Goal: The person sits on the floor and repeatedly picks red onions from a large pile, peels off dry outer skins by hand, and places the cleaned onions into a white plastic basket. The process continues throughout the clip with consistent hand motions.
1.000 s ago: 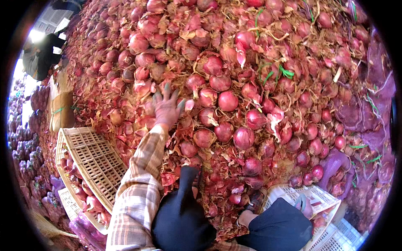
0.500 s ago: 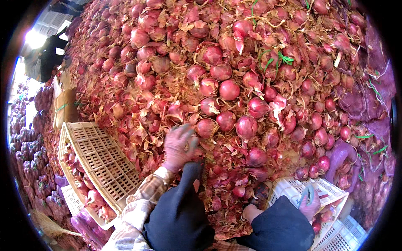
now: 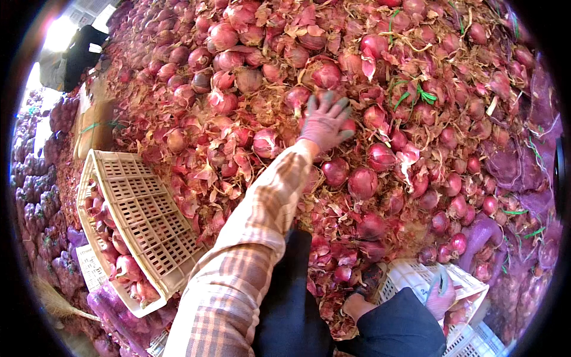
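My left hand (image 3: 327,122), with dark-stained fingers, lies spread over a large pile of red onions (image 3: 363,182) and loose dry skins. Its palm covers part of an onion, and no grip closes around any. A plaid sleeve reaches to the wrist. Low on the right, my right hand (image 3: 439,296) rests beside my dark-trousered knee, against a white plastic crate (image 3: 410,272). Its greyish thumb and finger stand apart, with nothing visible between them; the other fingers are partly hidden. Some onions are inside that crate.
A cream slatted crate (image 3: 148,208) of onions leans on its side at left, beside a straw broom (image 3: 56,300) and purple mesh sacking (image 3: 122,315). More purple netting (image 3: 505,149) lies at right. My shoe (image 3: 373,279) is among the skins. Filled net sacks (image 3: 38,178) line the far left.
My left hand has reached forward and right from the loose skins onto the onions, its arm now stretched out. The right hand stays by the crate. The view has shifted slightly.
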{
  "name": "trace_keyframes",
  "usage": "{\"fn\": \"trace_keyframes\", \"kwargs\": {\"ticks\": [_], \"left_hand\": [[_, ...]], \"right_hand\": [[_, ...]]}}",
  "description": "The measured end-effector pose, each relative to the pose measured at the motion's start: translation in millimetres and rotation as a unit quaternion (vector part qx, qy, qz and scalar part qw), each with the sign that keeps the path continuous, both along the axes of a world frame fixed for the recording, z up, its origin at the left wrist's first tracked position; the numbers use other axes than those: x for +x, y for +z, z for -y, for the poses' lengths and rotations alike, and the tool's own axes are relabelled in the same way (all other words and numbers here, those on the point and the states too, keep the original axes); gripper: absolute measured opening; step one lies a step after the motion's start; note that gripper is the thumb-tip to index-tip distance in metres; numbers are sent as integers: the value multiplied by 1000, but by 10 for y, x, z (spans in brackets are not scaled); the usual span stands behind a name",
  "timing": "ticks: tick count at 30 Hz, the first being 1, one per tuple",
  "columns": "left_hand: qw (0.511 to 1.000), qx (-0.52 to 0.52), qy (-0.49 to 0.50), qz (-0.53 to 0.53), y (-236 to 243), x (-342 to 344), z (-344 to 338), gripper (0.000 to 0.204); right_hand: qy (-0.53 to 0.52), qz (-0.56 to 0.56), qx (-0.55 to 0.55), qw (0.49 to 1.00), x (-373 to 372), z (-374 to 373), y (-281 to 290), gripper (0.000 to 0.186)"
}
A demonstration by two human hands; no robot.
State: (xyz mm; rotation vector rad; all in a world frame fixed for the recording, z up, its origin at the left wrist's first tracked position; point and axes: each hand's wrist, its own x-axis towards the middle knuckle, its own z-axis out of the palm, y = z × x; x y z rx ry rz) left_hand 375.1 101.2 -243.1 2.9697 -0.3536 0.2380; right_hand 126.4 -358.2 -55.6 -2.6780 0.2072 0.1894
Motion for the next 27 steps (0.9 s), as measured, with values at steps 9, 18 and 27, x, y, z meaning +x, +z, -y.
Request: {"fn": "trace_keyframes", "kwargs": {"ticks": [9, 18, 27], "left_hand": [[981, 10, 194, -28, -1, -781, -736, 65], [966, -3, 256, -42, -111, -1607, -1032, 72], [963, -233, -132, -42, 393, -1449, 294, 59]], "right_hand": [[-27, 18, 39, 999, 32, -161, 92, 37], [-49, 32, 74, 996, 3, -137, 50, 38], [-35, 8, -43, 998, -27, -82, 87, 41]]}}
